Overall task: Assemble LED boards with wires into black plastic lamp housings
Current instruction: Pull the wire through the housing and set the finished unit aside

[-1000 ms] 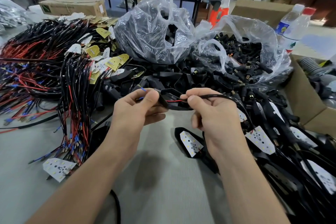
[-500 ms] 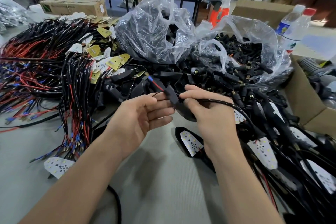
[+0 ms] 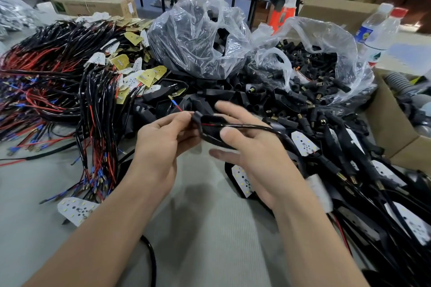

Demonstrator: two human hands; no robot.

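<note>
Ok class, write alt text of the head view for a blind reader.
The left hand pinches a wire at a black housing that the right hand steadies, fingers spread. Around them lie wire bundles, LED boards and bagged parts.

- Bright, even indoor light, seemingly from overhead fittings; nothing on the table (image 3: 210, 240) sits in gloom.
- Soft grey shadows lie on the table under the hands and forearms, their edges diffuse.
- White glare streaks the crinkled clear plastic bag (image 3: 198, 37) and the second bag (image 3: 326, 35) beside it.
- The left hand (image 3: 161, 142) is crisp; the right hand (image 3: 254, 151) has its spread fingers smeared by motion blur.
- The black housing (image 3: 210, 123) between them reads as a dark shape, its detail swallowed.
- The bottles (image 3: 382, 28) at the right edge are soft and streaky, and the far room is hazy.
- The wide-angle lens bows the edges and stretches the forearms towards the bottom corners.
</note>
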